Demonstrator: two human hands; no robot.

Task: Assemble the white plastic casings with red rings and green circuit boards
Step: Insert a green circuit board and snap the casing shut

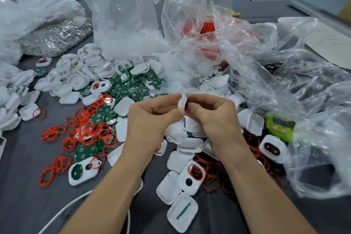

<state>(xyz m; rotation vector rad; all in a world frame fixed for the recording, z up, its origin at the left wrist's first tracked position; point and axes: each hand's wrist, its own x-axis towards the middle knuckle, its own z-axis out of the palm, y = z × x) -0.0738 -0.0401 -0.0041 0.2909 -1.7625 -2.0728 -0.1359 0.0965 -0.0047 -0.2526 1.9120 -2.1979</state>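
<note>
Both hands, left hand (152, 114) and right hand (214, 112), pinch one white casing (182, 101) edge-on above the surface (24, 186) (probably to seat a part).

Legible text, labels, brands, numbers: none.
- Green timer (279, 127), right side of tabletop (26, 159): dark display, digits too blurred to read.
- Green circuit boards (121, 86), heaped at centre: surface markings too small to read.

White casing (182, 101) between both hands
</note>
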